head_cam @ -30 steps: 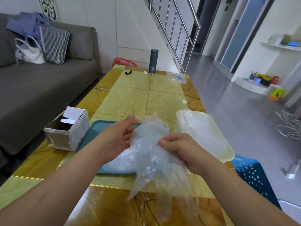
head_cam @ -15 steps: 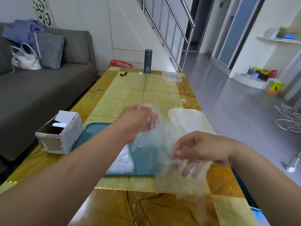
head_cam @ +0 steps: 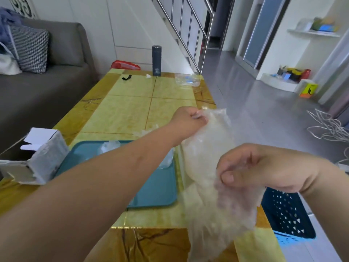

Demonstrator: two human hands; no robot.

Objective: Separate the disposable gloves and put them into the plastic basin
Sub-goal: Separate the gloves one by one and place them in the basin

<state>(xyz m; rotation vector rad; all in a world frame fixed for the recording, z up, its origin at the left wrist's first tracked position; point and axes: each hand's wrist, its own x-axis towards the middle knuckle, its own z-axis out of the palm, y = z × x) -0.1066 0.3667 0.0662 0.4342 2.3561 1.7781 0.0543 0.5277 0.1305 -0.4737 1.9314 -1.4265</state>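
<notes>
Where the yellow desk [head_cam: 132, 110] stands beside a grey sofa [head_cam: 47, 91], the left hand [head_cam: 188, 121] pinches the disposable gloves [head_cam: 207, 214] above; the right hand [head_cam: 264, 167] grips them below.

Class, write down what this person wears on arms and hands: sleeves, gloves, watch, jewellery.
Nothing shows: the left hand and right hand are ungloved, left forearm and right forearm bare to the frame's edge. No sleeve, watch, bracelet or ring is visible; some right fingers are blurred.

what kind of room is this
Most likely a home living room: a grey sofa with a checked cushion, a low yellow table, and a stair railing behind.
</notes>
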